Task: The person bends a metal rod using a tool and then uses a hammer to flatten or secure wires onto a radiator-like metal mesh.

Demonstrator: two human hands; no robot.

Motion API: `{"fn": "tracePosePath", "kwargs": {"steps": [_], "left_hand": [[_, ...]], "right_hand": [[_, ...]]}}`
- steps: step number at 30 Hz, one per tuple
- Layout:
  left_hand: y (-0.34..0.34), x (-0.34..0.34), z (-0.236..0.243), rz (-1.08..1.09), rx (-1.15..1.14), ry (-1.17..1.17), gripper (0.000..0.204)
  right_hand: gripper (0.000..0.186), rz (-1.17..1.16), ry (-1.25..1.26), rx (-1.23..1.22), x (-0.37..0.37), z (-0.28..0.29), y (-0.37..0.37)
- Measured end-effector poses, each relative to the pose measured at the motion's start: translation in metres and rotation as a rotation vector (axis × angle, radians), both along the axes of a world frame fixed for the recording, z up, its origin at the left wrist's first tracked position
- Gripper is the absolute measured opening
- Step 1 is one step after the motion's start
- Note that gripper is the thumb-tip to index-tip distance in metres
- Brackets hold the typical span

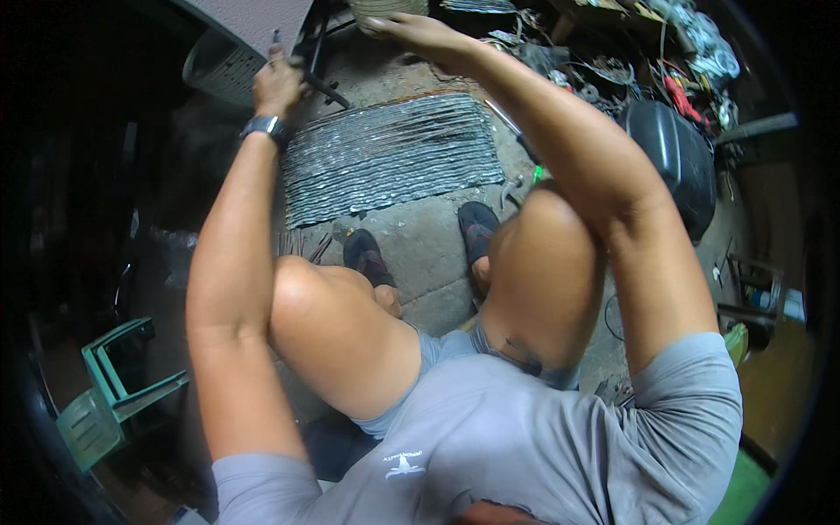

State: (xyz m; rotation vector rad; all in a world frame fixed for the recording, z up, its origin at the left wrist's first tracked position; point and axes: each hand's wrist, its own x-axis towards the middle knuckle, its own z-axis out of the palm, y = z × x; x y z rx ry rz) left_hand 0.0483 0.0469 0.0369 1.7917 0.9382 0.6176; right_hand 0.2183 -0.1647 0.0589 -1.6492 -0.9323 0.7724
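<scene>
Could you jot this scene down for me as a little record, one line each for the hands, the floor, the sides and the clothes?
Left hand: fingers curled beside a dark bar; exact grip unclear
Right hand: fingers at a pale rounded object, cut off by the top edge
Floor: grey ribbed panel, beyond two dark shoes
Left side: green plastic chair; perforated container near the left hand
Right side: bulky black case; heap of mixed clutter beyond it
Clothes: grey shirt; dark watch on the left wrist
</scene>
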Motion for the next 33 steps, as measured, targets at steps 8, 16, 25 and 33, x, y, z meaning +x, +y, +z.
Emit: {"fn": "tracePosePath", "kwargs": {"steps": [8, 16, 25, 33], "left_hand": [[0.088, -0.232, -0.131, 0.081, 0.661, 0.449, 0.075], [-0.02, -0.327, -0.288, 0.002, 0.158, 0.958, 0.055], [-0.052, -0.17, -0.294, -0.628, 0.593, 0.662, 0.057], [-0.086, -0.047, -0.305, -0.769, 0.388, 1.064, 0.087]], "right_hand": [[0.047, 0.604, -0.813, -0.934, 0.101, -0.203, -0.117], [0.048, 0.21, -1.051, -0.651, 0.064, -0.32, -0.142], [0.028, 0.162, -1.23, -0.68, 0.068, -0.323, -0.11], [0.023, 0.453, -1.03, -0.701, 0.093, -0.305, -0.093]]}}
